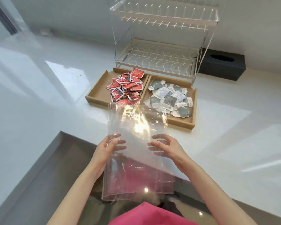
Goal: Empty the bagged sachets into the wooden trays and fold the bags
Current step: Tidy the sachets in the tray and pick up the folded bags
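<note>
Left hand (pixel 111 146) and right hand (pixel 165 146) level, apart, fingers spread behind the clear bag (pixel 136 127), pinching its side edges. Bag empty, long axis running away from the body, far end over the trays. Beyond: two wooden trays, left tray (pixel 96 90) with red sachets (pixel 127 86), right tray (pixel 181 123) with grey-white sachets (pixel 169 96). One visible bag to fold.

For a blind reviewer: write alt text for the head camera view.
Both hands, left hand and right hand, hold an empty clear plastic bag flat over a white counter. Beyond it, two wooden trays sit side by side: the left tray holds red sachets, the right tray grey-and-white sachets.
</note>
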The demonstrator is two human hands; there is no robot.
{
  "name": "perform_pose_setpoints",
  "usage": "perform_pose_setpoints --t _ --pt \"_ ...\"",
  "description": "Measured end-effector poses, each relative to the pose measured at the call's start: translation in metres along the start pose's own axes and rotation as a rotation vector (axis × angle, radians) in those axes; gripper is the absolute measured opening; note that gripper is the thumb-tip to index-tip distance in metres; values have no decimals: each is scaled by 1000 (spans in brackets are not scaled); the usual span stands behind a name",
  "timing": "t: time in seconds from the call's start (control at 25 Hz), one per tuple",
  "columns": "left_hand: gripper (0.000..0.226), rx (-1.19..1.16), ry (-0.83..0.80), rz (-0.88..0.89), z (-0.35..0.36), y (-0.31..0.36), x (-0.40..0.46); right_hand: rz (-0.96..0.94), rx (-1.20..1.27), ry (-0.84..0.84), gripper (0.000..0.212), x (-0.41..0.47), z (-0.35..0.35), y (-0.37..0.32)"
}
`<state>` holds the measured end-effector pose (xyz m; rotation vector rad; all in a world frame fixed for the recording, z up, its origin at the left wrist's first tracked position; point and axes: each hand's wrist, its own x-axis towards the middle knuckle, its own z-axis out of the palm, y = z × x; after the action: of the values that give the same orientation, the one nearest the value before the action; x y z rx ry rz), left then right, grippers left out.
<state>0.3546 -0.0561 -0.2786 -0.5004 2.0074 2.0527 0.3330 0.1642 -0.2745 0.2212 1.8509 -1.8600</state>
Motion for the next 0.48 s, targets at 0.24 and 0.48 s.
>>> perform_pose_setpoints --t 0.24,0.48 --pt "17 -9 70 -94 -73 -40 -31 75 -83 -1 25 -13 82 35" --pt "18 -64 126 -209 -116 -77 -48 190 -162 -15 25 -18 130 65"
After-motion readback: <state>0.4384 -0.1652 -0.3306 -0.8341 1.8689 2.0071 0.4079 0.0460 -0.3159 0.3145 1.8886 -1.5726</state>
